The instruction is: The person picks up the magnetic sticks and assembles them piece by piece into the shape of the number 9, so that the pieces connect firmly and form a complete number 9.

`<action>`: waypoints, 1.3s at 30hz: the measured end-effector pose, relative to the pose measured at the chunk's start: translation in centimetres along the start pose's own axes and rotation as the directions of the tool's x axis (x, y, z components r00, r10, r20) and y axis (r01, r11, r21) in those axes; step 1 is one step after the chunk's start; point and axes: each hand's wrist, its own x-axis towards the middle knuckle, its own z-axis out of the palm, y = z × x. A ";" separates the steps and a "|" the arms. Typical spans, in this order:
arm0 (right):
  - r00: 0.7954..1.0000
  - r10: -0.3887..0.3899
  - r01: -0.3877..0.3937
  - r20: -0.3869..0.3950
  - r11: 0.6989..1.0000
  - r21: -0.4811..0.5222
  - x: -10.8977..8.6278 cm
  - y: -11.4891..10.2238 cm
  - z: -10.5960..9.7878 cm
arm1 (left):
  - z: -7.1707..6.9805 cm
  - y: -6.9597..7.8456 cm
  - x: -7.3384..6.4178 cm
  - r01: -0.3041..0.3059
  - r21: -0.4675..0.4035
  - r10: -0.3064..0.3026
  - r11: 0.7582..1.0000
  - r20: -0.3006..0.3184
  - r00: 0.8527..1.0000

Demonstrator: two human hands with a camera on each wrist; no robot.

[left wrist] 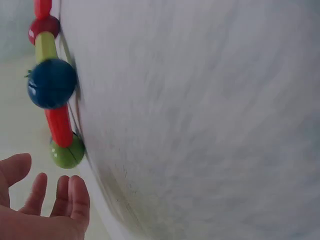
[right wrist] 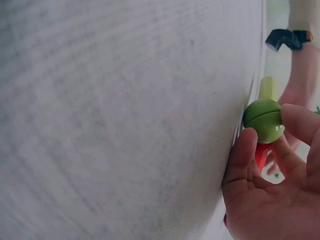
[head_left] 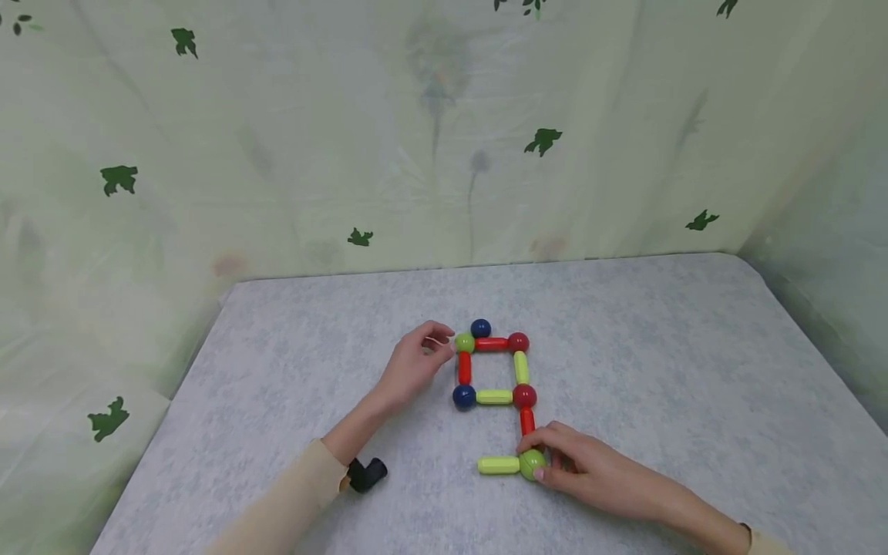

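Observation:
A figure of magnetic rods and balls lies on the table, with a square at its back. My right hand (head_left: 597, 474) pinches the front light green ball (head_left: 532, 465) between thumb and fingers. From this ball a yellow-green rod (head_left: 499, 465) points left, and a red rod (head_left: 528, 421) runs back to a red ball (head_left: 524, 396). My left hand (head_left: 412, 366), fingers loosely bent and holding nothing, is beside the other green ball (left wrist: 68, 151) at the square's back left corner. A blue ball (head_left: 464, 397) forms the front left corner; another red ball (head_left: 518, 342) the back right.
Behind the square's back red rod (head_left: 492, 344) sits a second blue ball (head_left: 481, 328). A black wrist-camera mount (head_left: 366, 475) shows beside the left sleeve (head_left: 291, 493). A pale curtain (head_left: 444, 154) with green leaf shapes hangs along the back of the grey table (head_left: 659, 347).

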 end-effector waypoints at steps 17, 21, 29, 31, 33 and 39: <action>1.000 -0.010 0.010 0.002 1.000 -0.028 -0.1 0.1 0.0 | 2.4 0.0 6.3 -0.021 0.070 0.006 0.997 0.208 0.978; 1.000 -0.002 0.003 0.003 1.000 -0.028 -0.1 0.1 0.0 | 2.4 -0.1 6.4 -0.018 0.024 0.013 1.000 0.169 0.985; 1.000 -0.004 0.004 0.003 1.000 -0.020 -0.1 0.1 0.0 | 1.4 -0.7 5.3 -0.028 -0.074 0.033 0.997 0.059 0.998; 1.000 -0.006 0.006 0.005 1.000 -0.009 0.0 0.0 0.0 | 0.9 -0.7 4.6 -0.055 -0.084 0.058 0.995 0.033 0.998; 1.000 -0.005 0.005 0.008 1.000 0.004 0.0 0.0 0.0 | 0.3 -0.8 3.9 -0.082 -0.079 0.083 0.994 0.010 0.997; 1.000 -0.022 0.022 0.009 1.000 0.008 -0.1 -0.1 0.0 | -1.0 -0.6 0.4 -0.138 -0.044 0.137 0.989 -0.028 0.990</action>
